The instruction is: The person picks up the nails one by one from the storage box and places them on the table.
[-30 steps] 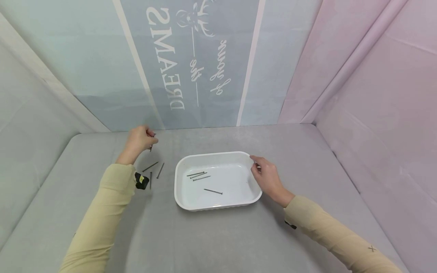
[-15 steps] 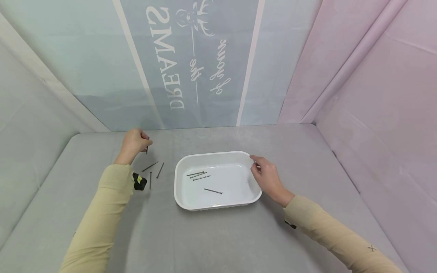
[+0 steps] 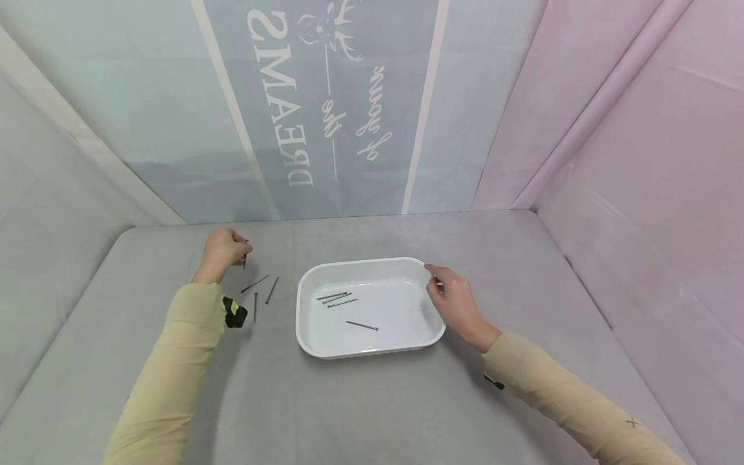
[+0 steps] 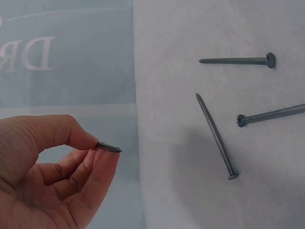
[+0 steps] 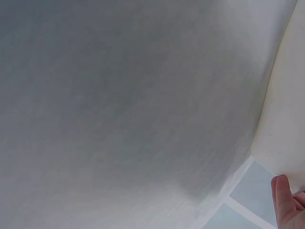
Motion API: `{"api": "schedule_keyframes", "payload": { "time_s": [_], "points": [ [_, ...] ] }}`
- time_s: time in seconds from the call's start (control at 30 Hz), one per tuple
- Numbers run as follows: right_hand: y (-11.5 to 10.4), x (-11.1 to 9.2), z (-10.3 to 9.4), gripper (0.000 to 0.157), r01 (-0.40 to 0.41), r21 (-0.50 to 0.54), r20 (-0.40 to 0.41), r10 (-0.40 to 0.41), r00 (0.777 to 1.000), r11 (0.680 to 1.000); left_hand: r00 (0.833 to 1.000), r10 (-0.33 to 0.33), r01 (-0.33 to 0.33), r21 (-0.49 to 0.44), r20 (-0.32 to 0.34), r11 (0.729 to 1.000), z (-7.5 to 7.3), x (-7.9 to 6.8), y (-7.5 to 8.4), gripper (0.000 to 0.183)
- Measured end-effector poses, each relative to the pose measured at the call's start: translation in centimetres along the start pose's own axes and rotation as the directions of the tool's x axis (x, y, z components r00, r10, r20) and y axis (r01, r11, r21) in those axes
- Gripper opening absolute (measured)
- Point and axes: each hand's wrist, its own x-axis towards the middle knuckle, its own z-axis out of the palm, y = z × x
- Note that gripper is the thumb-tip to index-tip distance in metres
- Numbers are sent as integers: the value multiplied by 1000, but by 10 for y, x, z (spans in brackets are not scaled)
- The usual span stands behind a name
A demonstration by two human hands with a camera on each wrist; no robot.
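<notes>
My left hand (image 3: 222, 252) pinches a nail (image 4: 109, 147) between thumb and fingertips, at the back left of the table. In the head view that nail is upright, partly covered by the fingers. Just in front of this hand lie three loose nails, one (image 3: 255, 283) slanting, one (image 3: 272, 290) to its right and one (image 3: 255, 307) nearer the wrist. My right hand (image 3: 456, 300) grips the right rim of a white tray (image 3: 401, 310); in the right wrist view its fingers (image 5: 284, 200) lie against the tray's outer wall (image 5: 286, 114). Several nails (image 3: 336, 298) lie inside the tray, one (image 3: 361, 325) apart from the rest.
Grey cloth covers the table (image 3: 360, 413). A printed cloth backdrop (image 3: 343, 129) rises along the back edge, with pale cloth walls at the left and right (image 3: 657, 161). A black wrist device (image 3: 235, 312) hangs at the left cuff.
My left hand has drifted left and a little toward me, still pinching the nail. The right hand, the tray and the other nails stay where they were.
</notes>
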Motion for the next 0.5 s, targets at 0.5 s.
{"api": "schedule_keyframes", "payload": {
  "time_s": [0.5],
  "points": [
    [-1, 1, -1, 31, -3, 4, -1, 3, 1000, 1000, 995, -93, 93, 9, 28, 996, 6, 1, -18, 27]
  ]
}}
